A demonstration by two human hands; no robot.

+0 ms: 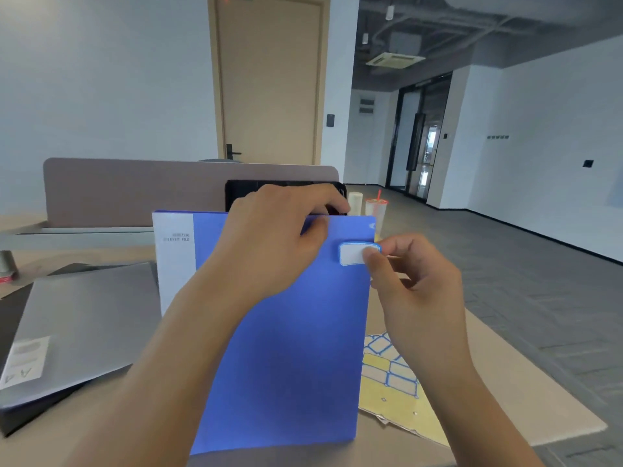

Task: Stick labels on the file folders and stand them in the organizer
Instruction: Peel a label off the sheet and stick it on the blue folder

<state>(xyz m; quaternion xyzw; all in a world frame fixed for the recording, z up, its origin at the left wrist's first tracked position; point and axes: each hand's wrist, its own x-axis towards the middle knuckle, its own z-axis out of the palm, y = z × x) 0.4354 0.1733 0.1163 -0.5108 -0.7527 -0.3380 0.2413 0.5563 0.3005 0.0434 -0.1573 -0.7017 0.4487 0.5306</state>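
Note:
A blue file folder (290, 348) with a white spine stands tilted upright in the middle of the desk. My left hand (279, 237) grips its top edge, fingers over the back and thumb on the front. My right hand (414, 288) pinches a white label with a blue border (352, 254) against the folder's upper right corner. The black organizer (249, 193) stands behind the folder, mostly hidden by my left hand.
A grey folder (84, 325) with a white label lies flat on the left. A yellow label sheet (391, 375) lies on the desk under my right wrist. Two cups (374, 208) stand at the back right, near the desk's right edge. A partition (135, 193) closes the back.

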